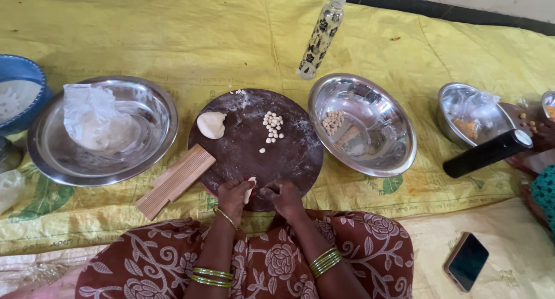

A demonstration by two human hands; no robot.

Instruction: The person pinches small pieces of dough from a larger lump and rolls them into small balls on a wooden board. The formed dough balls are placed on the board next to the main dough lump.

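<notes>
My left hand (234, 196) grips a small strip of white dough (250, 189) at the near edge of a round dark board (248, 146). My right hand (283, 196) sits beside it with fingers curled, pinching at the dough's end. On the board lie a lump of dough (211, 124) at the left and a cluster of several small dough balls (272, 127) in the middle. A ridged wooden paddle (175, 180) leans on the board's left rim.
A steel bowl (156, 102) with a plastic-wrapped dough mass stands left; a steel bowl (399, 131) with small pieces stands right. A patterned bottle (321, 36) lies behind. A black cylinder (488, 153), another steel bowl (448, 111), a phone (466, 261) and a blue basin (26, 79) surround.
</notes>
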